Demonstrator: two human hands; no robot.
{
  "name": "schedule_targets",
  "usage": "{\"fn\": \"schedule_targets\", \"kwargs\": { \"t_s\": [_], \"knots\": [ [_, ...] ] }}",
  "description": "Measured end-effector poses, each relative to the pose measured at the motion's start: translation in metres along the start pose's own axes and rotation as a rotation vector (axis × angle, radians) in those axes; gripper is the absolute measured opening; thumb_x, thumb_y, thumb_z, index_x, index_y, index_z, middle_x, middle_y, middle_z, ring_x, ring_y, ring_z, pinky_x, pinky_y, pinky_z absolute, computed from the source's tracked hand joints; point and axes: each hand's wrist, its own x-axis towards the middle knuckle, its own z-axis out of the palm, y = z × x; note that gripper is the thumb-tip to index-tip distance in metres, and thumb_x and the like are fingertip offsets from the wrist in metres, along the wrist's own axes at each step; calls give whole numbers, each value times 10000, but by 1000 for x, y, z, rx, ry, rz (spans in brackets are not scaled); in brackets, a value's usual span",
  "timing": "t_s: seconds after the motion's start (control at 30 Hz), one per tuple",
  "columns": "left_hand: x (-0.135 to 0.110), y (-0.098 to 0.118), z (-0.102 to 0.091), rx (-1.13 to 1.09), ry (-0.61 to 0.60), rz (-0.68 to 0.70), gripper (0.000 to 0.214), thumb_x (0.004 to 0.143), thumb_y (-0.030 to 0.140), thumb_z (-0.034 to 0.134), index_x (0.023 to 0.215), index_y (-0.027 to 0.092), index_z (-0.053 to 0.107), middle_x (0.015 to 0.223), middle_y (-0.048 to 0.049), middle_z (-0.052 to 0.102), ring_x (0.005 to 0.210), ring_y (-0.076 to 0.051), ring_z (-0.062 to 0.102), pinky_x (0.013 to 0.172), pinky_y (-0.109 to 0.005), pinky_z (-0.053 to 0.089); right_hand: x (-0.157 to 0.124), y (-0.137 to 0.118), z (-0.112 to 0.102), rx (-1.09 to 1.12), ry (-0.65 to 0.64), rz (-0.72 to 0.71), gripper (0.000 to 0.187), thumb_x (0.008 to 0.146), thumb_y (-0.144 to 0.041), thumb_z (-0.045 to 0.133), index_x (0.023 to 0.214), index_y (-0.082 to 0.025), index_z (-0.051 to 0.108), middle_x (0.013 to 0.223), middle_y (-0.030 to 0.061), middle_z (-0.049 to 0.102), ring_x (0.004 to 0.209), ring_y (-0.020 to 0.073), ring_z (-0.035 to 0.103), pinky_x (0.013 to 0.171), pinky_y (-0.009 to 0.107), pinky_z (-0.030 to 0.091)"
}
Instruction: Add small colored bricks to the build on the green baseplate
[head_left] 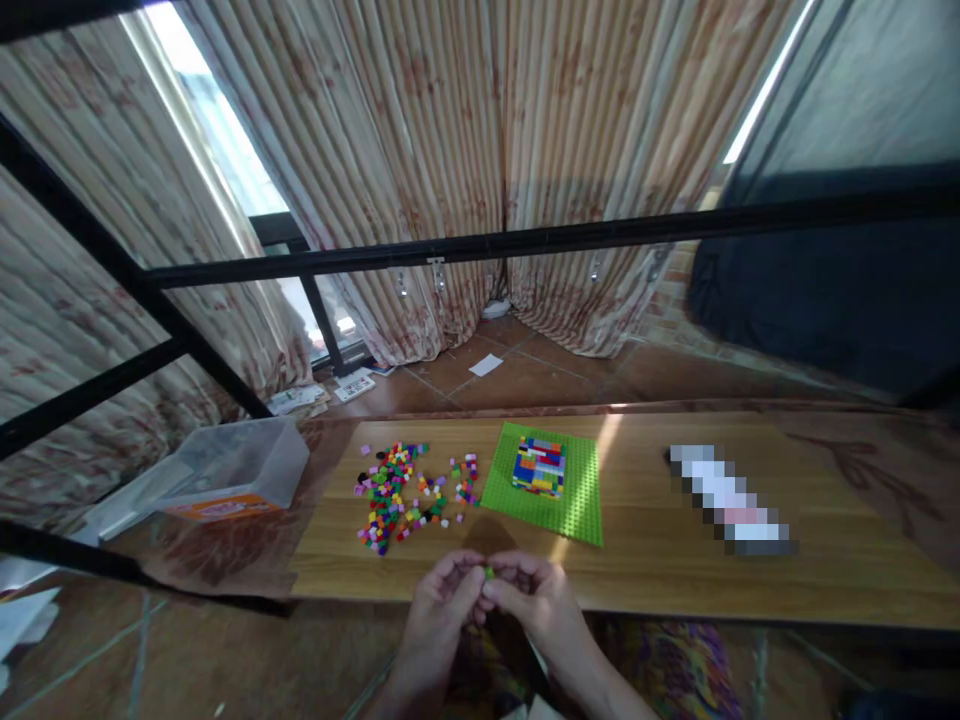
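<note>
Close together at the table's front edge, my left hand (451, 592) and my right hand (534, 592) pinch a small yellow-green toy brick (490, 573) between their fingertips. Most of that brick is hidden by the fingers. Just beyond my hands lies a green baseplate (581, 505), slightly turned. A built block of multicoloured bricks (539, 467) stands on it, with rows of red, blue, white, orange and yellow on top. Left of the baseplate, a heap of loose small bricks (386, 490) spreads over the wood, with a few scattered nearer the plate.
The wooden table (637, 580) is long and low. A pixelated, blurred long object (727, 500) lies on its right part. At the left stands a clear plastic bin (244, 465) with an orange label. A black metal bar (480, 245) crosses in front of the curtains (420, 120).
</note>
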Motion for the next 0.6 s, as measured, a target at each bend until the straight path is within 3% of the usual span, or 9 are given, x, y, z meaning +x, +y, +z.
{"fn": "schedule_targets", "kwargs": {
  "t_s": [0.1,0.37,0.6],
  "knots": [
    [-2,-1,9,-26,-12,-22,410,607,459,798,825,152,636,609,16,610,521,-80,534,499,-184,425,-6,-2,-7,-21,-1,-14,298,632,-300,821,857,-164,680,624,6,685,567,150,628,586,275,491],
    [-8,0,30,23,-13,96,334,630,398,784,734,126,622,540,18,616,465,-74,527,477,-186,433,-21,-11,-16,-14,15,-27,272,655,-310,808,846,-167,678,622,11,686,576,146,632,606,271,497],
    [-12,-10,36,39,-32,59,304,664,387,748,713,117,617,496,-3,622,438,-88,553,462,-188,436,-33,-15,-25,-97,55,8,313,657,-408,791,831,-160,712,617,40,679,580,159,618,585,268,485]
  ]
}}
